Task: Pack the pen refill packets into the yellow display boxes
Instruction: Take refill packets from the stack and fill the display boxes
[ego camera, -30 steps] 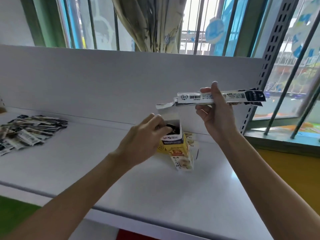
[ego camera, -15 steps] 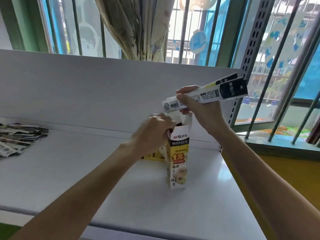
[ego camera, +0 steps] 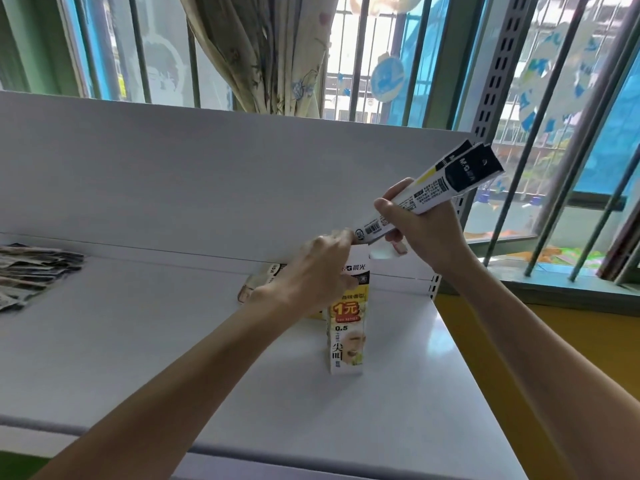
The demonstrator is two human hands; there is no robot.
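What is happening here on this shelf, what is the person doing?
A person is packing pen refills. The left hand grips the top of a yellow display box, which stands upright on the white shelf. The right hand holds a bundle of refill packets, tilted, with its lower end at the box's open top. A pile of packets lies at the far left of the shelf.

**Both hands up at the box**

Our left hand [ego camera: 313, 271] curled round the top of the yellow display box [ego camera: 347, 334], its forearm reaching in from the box's lower left. Our right hand [ego camera: 424, 230] hovered just above and right of the box, fingers wrapped round a bundle of refill packets [ego camera: 436, 187] that slanted down toward the box's open top.
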